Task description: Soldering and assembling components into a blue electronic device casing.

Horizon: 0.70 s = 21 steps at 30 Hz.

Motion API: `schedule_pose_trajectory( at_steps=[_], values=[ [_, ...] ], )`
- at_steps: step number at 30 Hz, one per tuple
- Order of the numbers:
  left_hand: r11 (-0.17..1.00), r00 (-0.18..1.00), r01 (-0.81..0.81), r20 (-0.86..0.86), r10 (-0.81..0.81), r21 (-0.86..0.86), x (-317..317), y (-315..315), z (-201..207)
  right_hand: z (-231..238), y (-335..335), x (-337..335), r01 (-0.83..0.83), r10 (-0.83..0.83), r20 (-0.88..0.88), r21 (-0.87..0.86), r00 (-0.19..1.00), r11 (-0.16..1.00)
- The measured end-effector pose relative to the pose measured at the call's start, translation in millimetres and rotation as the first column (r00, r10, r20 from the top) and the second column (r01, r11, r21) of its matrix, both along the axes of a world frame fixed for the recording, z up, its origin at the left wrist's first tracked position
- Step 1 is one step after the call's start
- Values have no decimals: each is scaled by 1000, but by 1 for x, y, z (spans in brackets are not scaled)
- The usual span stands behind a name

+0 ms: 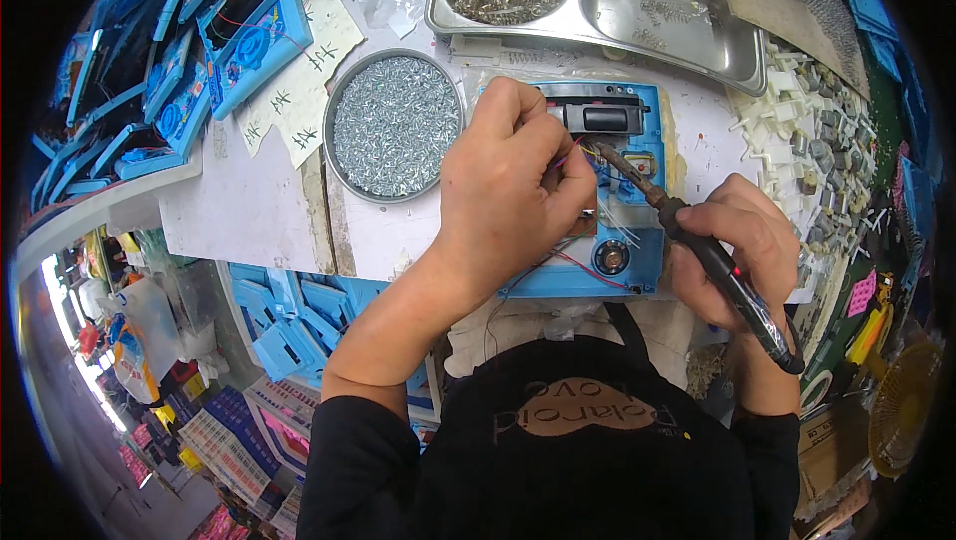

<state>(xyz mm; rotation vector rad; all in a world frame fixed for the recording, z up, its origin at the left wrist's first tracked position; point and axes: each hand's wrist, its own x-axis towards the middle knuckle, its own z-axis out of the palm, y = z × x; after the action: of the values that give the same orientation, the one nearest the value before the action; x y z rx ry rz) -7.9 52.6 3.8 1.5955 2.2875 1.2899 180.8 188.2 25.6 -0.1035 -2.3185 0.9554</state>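
Observation:
A blue plastic housing (637, 212) lies on the table in front of me, with wires, a black part and a small round speaker (610, 257) inside. My right hand (737, 251) is closed round the black handle of a soldering iron (707, 251). The iron's metal tip points up and left at the wires in the housing's middle. Over the housing's left side, my left hand (523, 177) is pinched round thin wires (575, 149) close to that tip. Its fingertips are partly hidden behind the knuckles.
A round tin of small screws (395, 127) stands to the left. A steel tray (657, 12) with springs is at the back. White plastic parts and small motors (807, 147) are heaped at right. Blue housings (254, 47) are piled far left, beside marked paper (309, 72).

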Motion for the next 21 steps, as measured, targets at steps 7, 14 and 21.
schedule_pose_trajectory(
  at_steps=[7, 14, 21],
  values=[
    [1000, 1000, -10, 10, 10, -14, 1, 1, 1, 0, -1, 3, 10, -10, -7, -16, 1000, 1000],
    [1000, 999, -19, 25, 19, -24, 2, 0, 2, 2, 0, 6, 14, -14, -11, -9, 1000, 1000],
    [999, 1000, -23, 3, 23, -28, 3, 0, 2, 5, -1, 11, 34, -34, -17, -28, 999, 999]
  ],
)
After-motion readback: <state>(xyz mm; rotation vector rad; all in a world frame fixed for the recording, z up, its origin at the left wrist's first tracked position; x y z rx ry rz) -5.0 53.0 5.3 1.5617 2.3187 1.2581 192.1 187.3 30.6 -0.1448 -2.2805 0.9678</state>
